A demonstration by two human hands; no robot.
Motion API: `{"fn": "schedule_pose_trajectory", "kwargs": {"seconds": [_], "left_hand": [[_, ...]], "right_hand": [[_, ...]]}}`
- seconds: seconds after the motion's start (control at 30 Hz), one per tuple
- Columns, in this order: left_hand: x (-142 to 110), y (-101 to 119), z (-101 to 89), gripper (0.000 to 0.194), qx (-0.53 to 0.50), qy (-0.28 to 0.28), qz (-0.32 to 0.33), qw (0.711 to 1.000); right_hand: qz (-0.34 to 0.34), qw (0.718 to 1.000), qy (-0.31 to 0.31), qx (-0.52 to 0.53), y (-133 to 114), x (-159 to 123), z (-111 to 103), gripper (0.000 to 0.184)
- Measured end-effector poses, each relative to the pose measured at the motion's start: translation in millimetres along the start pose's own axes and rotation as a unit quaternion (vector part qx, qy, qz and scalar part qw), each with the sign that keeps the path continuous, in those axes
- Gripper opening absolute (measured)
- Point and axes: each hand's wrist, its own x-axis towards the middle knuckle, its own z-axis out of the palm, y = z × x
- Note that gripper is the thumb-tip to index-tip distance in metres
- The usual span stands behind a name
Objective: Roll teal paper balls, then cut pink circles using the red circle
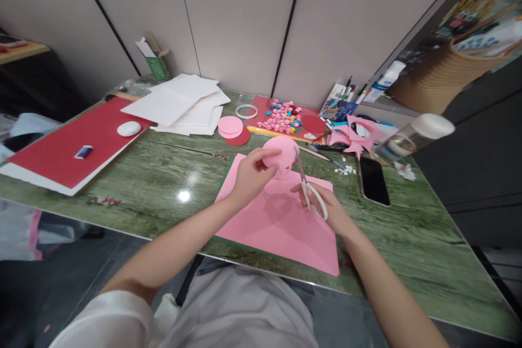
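Between its thumb and fingers my left hand (256, 173) pinches a round pink paper disc (281, 151), raised above the table. My right hand (322, 206) grips white-handled scissors (317, 201), fingers in the loops, with the blades at the disc's right edge. Whether the blades are fully closed is hard to see. A narrow pink strip hangs just below the disc. Under both hands lies a large pink paper sheet (281, 228), with a green edge showing at its left. Cut pink circles (229, 126) rest on a red circle (238, 137) beyond my left hand.
White sheets (179, 100) and a red board (77, 147) lie left. Small pink pieces (283, 119), a white ring (247, 111) and a yellow pencil (281, 133) are at the back. A phone (374, 180), pink scraps (359, 133) and a clear bottle (411, 138) stand or lie right.
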Motion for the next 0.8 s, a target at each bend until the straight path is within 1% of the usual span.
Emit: {"fn": "schedule_pose_trajectory", "kwargs": {"seconds": [0.13, 0.37, 0.67, 0.8], "left_hand": [[0.1, 0.1, -1.1, 0.027, 0.016, -0.015, 0.003, 1.0], [1.2, 0.6, -2.4, 0.028, 0.007, -0.012, 0.006, 1.0], [0.8, 1.5, -4.9, 0.025, 0.001, -0.005, -0.017, 1.0], [0.7, 2.2, -5.0, 0.026, -0.007, 0.0, -0.012, 1.0]], "right_hand": [[-0.012, 1.0, 0.005, -0.005, 0.0, 0.2, -0.9, 0.033], [-0.008, 1.0, 0.008, -0.002, -0.7, -0.1, -0.1, 0.032], [-0.002, 1.0, 0.003, 0.004, 0.5, 0.6, 0.6, 0.029], [0.0, 1.0, 0.004, 0.002, 0.7, 0.7, 0.9, 0.03]]}}
